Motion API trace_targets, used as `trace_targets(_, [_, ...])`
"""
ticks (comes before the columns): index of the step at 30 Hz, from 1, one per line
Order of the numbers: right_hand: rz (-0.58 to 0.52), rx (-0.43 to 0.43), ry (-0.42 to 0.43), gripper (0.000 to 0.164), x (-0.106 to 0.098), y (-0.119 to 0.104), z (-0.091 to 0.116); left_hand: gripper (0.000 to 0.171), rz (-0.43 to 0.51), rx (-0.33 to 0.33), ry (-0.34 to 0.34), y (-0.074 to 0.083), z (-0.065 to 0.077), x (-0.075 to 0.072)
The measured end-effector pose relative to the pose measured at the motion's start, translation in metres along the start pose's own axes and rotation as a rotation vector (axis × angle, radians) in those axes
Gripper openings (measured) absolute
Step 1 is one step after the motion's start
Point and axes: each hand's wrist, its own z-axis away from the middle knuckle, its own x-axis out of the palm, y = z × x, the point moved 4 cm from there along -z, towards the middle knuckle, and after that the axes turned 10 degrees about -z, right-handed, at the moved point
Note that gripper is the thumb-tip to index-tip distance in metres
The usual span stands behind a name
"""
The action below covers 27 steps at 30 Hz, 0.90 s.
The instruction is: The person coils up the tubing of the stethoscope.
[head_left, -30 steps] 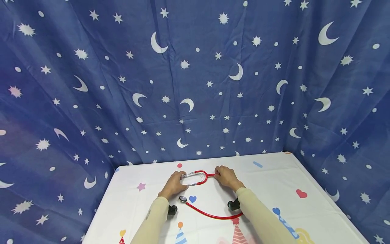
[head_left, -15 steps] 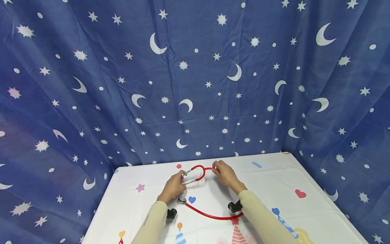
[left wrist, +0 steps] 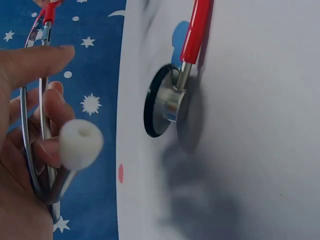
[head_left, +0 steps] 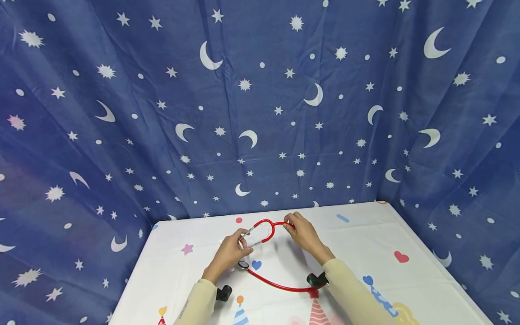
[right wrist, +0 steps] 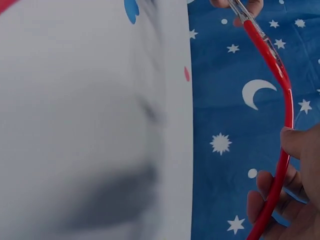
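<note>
While two pale sleeves point(head_left: 197, 303) lie at the near side, one to the left and one to the right of the chestpiece point(head_left: 243, 265), a black device point(head_left: 224, 293) juts from the left wrist and another from the right. Nearer than the chestpiece, the cloth point(head_left: 345, 253) shows a blue-striped hat point(head_left: 240, 315) and, farther right, a red-striped hat point(head_left: 318, 313). From the chestpiece the red tube point(head_left: 280, 286) of the stethoscope curves nearer and rightward until the right wrist hides it. The chestpiece itself lies on the cloth, dark-rimmed and metal-backed, with a printed blue heart point(head_left: 256, 265) just to its right.

Slightly beyond and left of the chestpiece, the left hand point(head_left: 227, 252) grips the metal ear tubes point(head_left: 257, 244), fingers curled about them and thumb laid across; a white ear tip point(left wrist: 80, 145) sticks out by the fingers. The red fork point(head_left: 271, 230) is held up off the cloth, beyond and right of the chestpiece. Farther right, the right hand point(head_left: 304, 233) pinches the tube behind the fork, thumb on one side, fingers bent round the other.

Left of the chestpiece and a little beyond it is a printed pink star point(head_left: 187, 249). Farthest beyond it hangs a blue curtain point(head_left: 276, 144) patterned with moons and stars.
</note>
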Motion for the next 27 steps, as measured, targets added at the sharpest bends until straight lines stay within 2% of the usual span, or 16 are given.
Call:
trace_targets(6, [0.004, 0.018, -0.022, 0.009, -0.003, -0.006, 0.005, 0.055, 0.031, -0.019, 0.016, 0.004, 0.007, -0.002])
trace_targets(15, [-0.017, -0.031, 0.024, 0.006, -0.012, -0.018, 0.013, 0.058, 0.032, -0.038, 0.053, 0.011, 0.018, -0.005])
trace_targets(19, [-0.028, -0.066, 0.053, 0.007, -0.017, -0.024, 0.015, 0.058, 0.032, -0.02, 0.106, 0.018, 0.022, -0.009])
trace_targets(27, [-0.04, -0.143, 0.09, 0.009, -0.029, -0.036, 0.021, 0.054, -0.028, 0.04, 0.224, 0.033, 0.031, -0.021])
